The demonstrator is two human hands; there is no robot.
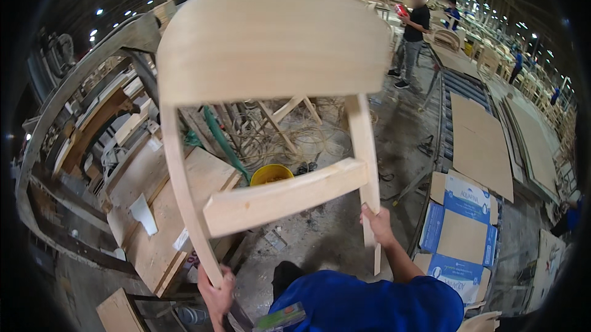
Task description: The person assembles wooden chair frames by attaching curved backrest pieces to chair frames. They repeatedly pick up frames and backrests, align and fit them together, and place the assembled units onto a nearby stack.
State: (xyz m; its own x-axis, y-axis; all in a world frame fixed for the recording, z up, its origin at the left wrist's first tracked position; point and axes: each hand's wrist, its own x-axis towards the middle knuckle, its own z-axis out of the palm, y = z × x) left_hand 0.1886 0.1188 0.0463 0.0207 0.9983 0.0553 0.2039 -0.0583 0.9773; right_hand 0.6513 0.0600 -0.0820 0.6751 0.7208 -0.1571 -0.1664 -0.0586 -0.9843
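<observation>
An unfinished pale wooden chair back (271, 43) is held up in front of me, with a broad curved top panel, two side legs and a lower cross rail (289, 195). The wood looks slightly blurred at the top. Low on its left leg, my left hand (217, 288) is wrapped round the wood. My right hand (378, 224) grips the right leg just under the cross rail. Both hands are closed on the same frame, which stands roughly upright and leans a little to the left.
A wooden workbench (166, 221) stands at left beside a grey metal frame (37, 147). Beyond the chair back are a yellow bucket (271, 174) and tangled cords. Right, a roller conveyor (471, 89) carries cardboard (480, 141). A person (414, 33) stands farther off.
</observation>
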